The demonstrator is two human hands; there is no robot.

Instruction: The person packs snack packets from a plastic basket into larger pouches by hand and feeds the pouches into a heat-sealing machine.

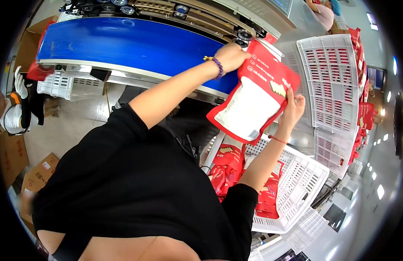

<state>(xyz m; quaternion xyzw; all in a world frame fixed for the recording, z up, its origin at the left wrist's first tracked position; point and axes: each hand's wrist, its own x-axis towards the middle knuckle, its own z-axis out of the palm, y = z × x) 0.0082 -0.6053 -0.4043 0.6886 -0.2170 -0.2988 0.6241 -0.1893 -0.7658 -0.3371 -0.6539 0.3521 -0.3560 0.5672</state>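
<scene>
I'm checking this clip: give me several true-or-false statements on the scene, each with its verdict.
1. The left hand and right hand hold one pouch. True.
2. The purple bracelet is on the right wrist. False: it is on the left wrist.
3. The white basket holds red pouches. True.
4. The belt is green. False: it is blue.
5. The shirt is black. True.
</scene>
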